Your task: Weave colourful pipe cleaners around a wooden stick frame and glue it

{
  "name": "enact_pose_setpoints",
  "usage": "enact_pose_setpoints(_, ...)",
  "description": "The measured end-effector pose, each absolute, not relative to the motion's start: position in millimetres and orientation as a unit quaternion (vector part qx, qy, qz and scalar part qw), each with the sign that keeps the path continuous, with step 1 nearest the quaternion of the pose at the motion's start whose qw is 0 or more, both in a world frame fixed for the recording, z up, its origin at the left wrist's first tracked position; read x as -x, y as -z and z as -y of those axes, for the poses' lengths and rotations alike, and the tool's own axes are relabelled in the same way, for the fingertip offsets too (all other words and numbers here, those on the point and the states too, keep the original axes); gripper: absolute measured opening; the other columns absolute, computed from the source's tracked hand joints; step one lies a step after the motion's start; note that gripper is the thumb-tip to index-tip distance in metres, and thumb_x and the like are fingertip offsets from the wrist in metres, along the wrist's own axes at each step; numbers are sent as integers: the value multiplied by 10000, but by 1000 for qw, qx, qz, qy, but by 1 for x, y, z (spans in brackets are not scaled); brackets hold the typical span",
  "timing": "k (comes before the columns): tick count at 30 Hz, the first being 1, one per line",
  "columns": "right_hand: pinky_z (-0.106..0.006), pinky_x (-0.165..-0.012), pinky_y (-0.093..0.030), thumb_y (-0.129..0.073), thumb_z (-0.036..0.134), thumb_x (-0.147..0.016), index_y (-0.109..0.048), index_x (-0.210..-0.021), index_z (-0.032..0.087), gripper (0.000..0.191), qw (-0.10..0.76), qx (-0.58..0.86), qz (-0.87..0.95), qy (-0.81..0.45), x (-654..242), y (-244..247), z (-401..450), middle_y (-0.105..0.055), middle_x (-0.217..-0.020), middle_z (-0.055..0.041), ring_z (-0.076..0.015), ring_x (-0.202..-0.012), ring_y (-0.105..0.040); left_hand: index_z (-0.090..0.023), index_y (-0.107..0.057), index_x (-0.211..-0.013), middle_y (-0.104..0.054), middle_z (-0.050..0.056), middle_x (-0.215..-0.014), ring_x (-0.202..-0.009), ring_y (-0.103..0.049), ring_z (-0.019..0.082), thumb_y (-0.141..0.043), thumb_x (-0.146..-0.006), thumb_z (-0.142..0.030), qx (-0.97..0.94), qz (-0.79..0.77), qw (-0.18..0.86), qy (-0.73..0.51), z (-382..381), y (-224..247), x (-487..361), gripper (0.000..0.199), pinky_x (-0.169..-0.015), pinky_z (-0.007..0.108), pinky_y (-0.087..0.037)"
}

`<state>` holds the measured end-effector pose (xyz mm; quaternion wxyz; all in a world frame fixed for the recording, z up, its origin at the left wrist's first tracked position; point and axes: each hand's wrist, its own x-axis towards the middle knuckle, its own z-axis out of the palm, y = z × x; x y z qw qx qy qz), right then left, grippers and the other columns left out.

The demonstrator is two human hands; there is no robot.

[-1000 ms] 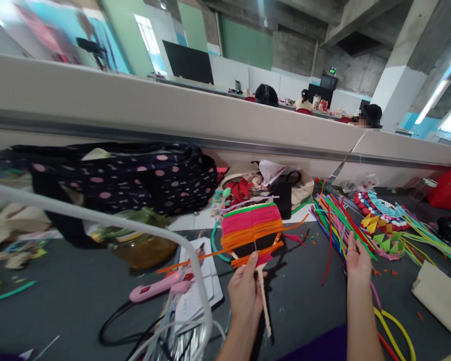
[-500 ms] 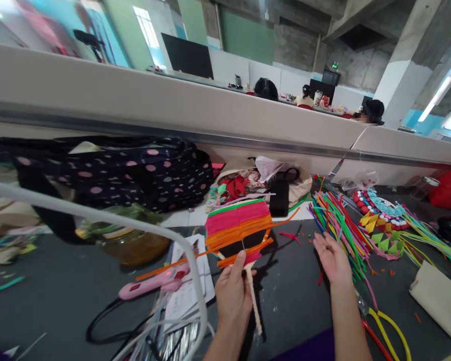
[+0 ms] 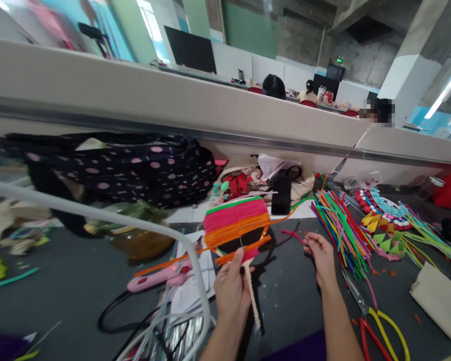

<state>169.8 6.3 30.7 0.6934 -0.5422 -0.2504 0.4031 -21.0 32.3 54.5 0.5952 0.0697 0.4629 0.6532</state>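
Observation:
My left hand (image 3: 231, 288) is closed around the base of a fan-shaped craft piece (image 3: 237, 219), thumb on its front. Pink and orange pipe cleaners with a green top edge cover its frame, around a dark gap, and a cream-wrapped handle (image 3: 252, 296) points down. Loose orange ends stick out on both sides. To the right, my right hand (image 3: 320, 258) hovers over the dark table with its fingertips pinched together; whatever is between them is too small to make out. Close to those fingertips lie a twisted pink pipe cleaner (image 3: 291, 233) and tiny orange bits.
A pink glue gun (image 3: 158, 278) lies left on papers, behind a white curved tube (image 3: 173, 233). Right are a pile of colourful pipe cleaners (image 3: 342, 225) and scissors (image 3: 361, 298) with red and yellow handles. A jar (image 3: 139, 243), a dotted bag (image 3: 135, 170) and a phone (image 3: 281, 195) stand farther back.
My right hand has gone from open, palm up, to fingertips pinched, and moved slightly left toward the orange bits. The scissors show more fully. My left hand keeps hold of the fan-shaped piece.

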Motion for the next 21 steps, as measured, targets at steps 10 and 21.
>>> enact_pose_setpoints(10,-245,-574,-490,-619,368,-742,-685,-837,145,252,616,608,338,-369,-159,-23,-3,-699,-812,-71,-147,-652,-626,-138,-569,-614,-595,-49,-452,-332,-508,68,-837,-498,-330,-85,-476,633,-605,-20,-44,3,350,-318,141,-358)
enact_pose_setpoints(21,-221,-488,-440,-568,396,-797,-666,-925,151,294,616,646,320,-318,-160,-33,2,-702,-778,-64,-130,-556,-568,-141,-586,-623,-577,-48,-415,-302,-482,83,-850,-462,-345,-97,-501,670,-539,-7,-47,-5,370,-292,158,-345)
